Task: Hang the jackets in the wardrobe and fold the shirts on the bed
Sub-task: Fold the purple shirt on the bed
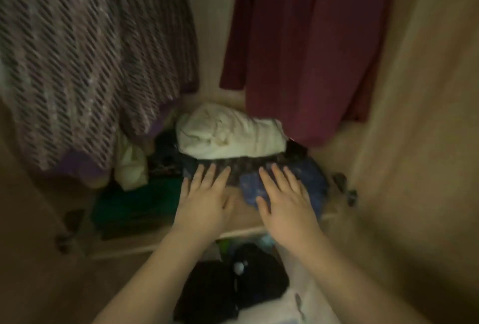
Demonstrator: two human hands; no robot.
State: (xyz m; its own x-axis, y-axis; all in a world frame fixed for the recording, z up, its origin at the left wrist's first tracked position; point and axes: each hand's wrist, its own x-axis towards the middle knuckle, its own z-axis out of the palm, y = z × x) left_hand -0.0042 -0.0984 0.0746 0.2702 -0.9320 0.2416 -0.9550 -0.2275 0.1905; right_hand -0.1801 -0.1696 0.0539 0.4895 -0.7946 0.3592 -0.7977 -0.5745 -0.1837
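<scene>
**Both hands flat on folded pile, wardrobe shelf**

View is dim and motion-blurred; fine detail is lost.

My left hand [204, 200] lies palm down on the near edge of a dark patterned folded garment [233, 168] on the wardrobe shelf [241, 231]. Its fingers [211, 176] are extended and slightly spread, gripping nothing. My right hand [283, 200] lies palm down just beside it, on a blue folded garment [313, 176], with fingers likewise straight and apart, clamped on nothing. The two hands are near each other, not touching.

A cream folded garment [230, 134] sits on top of the dark pile, just beyond my fingertips. Left of the pile on the same shelf is a green folded item [134, 207], and a pale crumpled cloth [129, 165] stands behind it.

Hanging above: a striped knit jacket with purple trim [85, 59] on the far left and a maroon jacket [308, 46] on the far right. The maroon hem reaches down to just beside the cream garment; I cannot tell whether they touch. Pale back panel of the wardrobe [210, 25] shows between the two hanging pieces.

Below the shelf edge, near me, are black clothes [215, 290], shape unclear. A wardrobe door [425, 142] stands open at right.
</scene>
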